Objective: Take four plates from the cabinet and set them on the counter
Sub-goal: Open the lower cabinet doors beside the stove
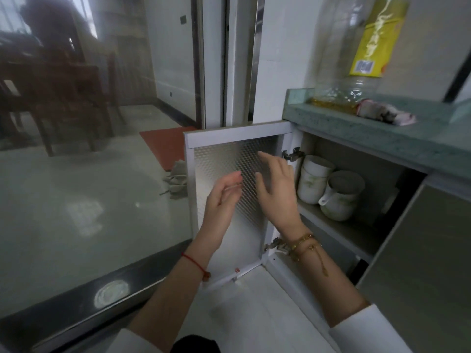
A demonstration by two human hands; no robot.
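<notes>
clear plastic bottle (356, 47), yellow label, a little yellow liquid at the bottom; stood at the back, against the white wall. crumpled cloth (384, 113), pink and white, laid just beside the bottle's base. red mat (165, 143), flat on the pale floor past the glass. grey rag (177, 178), bunched on the floor at the mat's near corner. dark wooden chair (68, 103), seen dimly through the glass, well apart from the mat.
</notes>
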